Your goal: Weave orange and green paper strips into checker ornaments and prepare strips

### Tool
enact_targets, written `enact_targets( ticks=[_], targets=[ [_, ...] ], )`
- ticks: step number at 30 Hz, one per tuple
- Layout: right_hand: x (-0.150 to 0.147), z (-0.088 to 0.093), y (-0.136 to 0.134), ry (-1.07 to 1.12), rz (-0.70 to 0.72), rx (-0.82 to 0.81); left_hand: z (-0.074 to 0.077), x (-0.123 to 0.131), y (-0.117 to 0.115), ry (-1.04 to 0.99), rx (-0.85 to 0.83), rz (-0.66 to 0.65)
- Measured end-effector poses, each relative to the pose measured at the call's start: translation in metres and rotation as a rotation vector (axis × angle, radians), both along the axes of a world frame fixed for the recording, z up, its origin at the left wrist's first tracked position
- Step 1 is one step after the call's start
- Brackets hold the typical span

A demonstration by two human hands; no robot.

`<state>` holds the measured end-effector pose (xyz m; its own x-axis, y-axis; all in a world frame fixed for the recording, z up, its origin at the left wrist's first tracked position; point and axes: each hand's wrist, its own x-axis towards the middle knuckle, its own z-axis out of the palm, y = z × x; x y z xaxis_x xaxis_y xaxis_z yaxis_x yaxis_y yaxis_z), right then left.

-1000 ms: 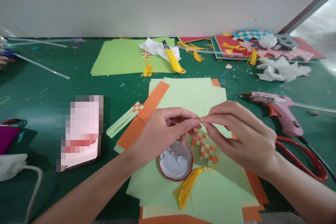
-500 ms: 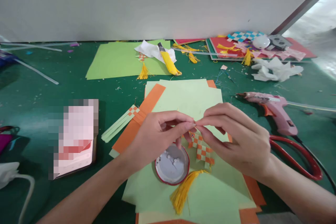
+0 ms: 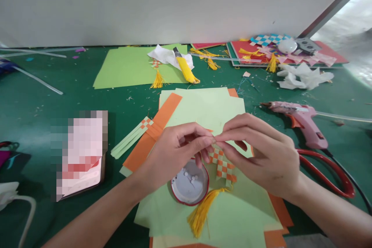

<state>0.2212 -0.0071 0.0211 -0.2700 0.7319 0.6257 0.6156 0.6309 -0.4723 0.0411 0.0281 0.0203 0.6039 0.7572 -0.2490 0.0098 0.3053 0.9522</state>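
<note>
My left hand (image 3: 174, 151) and my right hand (image 3: 261, 155) meet fingertip to fingertip above a stack of light green paper (image 3: 209, 108). Both pinch something tiny at the point where they touch; I cannot make it out. Just below the fingers lies a woven orange-and-green paper piece (image 3: 222, 166) with a yellow tassel (image 3: 200, 213). A round red-rimmed lid (image 3: 190, 184) holding small white beads sits under my left hand.
A pink glue gun (image 3: 296, 118) and red-handled scissors (image 3: 328, 170) lie to the right. A phone (image 3: 80, 155) rests at left. A half-woven strip piece (image 3: 145, 128), a yellow knife (image 3: 186, 68), green sheets and more craft pieces lie further back.
The hands stay pinched together; they and the whole scene have shifted slightly left in view as my head moved.
</note>
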Motion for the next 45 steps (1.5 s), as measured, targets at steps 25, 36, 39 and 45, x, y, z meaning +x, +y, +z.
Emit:
enact_targets(
  ticks=[25,36,39,45],
  targets=[
    [0.0045,-0.0010,-0.0002,0.202,0.102,-0.236,-0.0021,-0.0008,-0.0002,-0.178,-0.129,-0.045],
    [0.0045,-0.0043,0.0011,0.029,0.033,0.093,-0.0035,-0.0012,-0.0032,-0.103,-0.112,0.041],
    [0.0037,-0.0038,0.0013,0.034,0.027,0.084,-0.0046,-0.0016,-0.0029,-0.067,-0.109,0.058],
    [0.0022,-0.0012,0.0017,0.053,0.023,0.066,-0.0035,-0.0027,-0.0024,-0.007,-0.069,0.088]
  ],
)
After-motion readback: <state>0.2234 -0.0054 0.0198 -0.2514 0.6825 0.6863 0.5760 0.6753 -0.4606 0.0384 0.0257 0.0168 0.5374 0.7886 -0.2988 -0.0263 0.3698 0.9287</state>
